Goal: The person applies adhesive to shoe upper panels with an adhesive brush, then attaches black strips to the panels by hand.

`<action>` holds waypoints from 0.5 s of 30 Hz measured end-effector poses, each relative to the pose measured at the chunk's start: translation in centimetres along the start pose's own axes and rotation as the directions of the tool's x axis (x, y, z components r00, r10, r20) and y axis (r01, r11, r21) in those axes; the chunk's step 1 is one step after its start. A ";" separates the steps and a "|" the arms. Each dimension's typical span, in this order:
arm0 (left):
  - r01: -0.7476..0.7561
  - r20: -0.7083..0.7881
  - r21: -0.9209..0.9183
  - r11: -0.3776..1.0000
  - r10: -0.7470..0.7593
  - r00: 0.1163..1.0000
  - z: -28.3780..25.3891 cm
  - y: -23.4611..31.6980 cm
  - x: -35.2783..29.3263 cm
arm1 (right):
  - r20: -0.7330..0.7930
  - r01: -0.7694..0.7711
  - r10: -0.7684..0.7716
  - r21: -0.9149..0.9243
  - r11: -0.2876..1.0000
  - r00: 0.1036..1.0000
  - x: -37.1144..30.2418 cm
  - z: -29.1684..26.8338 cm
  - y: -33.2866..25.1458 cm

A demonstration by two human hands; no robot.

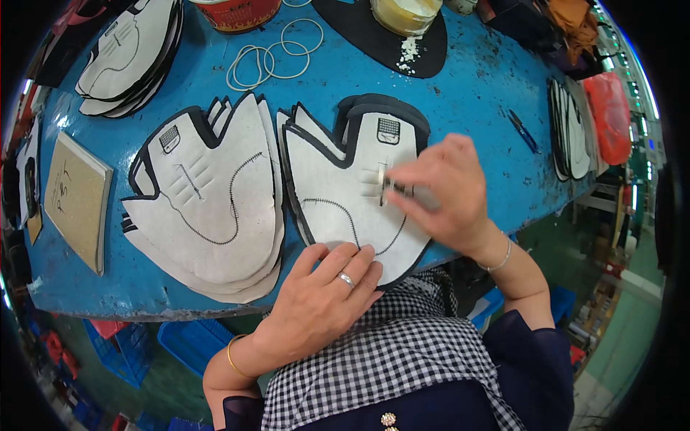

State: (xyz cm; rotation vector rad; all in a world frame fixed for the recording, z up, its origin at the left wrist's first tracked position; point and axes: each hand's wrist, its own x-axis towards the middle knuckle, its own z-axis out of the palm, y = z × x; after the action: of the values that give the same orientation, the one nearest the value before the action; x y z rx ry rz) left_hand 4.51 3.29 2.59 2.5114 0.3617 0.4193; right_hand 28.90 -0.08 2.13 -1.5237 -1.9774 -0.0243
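On white panel (330,176), left hand (320,298) rests; right hand (454,195) blurred.

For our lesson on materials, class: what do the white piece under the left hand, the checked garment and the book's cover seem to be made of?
White piece: probably fabric or synthetic leather, matte; dark stitching runs through it.
Checked garment: likely woven cloth, soft finish; it drapes in folds.
Book's cover: perhaps card, fairly smooth; it lies flat and stiff, though coating is unclear.
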 end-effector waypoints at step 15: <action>-0.222 -0.087 0.200 0.954 0.242 0.966 -3.2 1.2 2.3 | -0.241 -0.452 0.492 0.204 0.869 0.837 10.4 -1.3 14.9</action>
State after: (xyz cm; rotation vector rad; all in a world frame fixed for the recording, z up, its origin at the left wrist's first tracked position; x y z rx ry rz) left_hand 5.62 4.61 6.29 2.7349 0.1522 0.6456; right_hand 41.25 13.33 2.97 -1.7653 -1.3088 0.0950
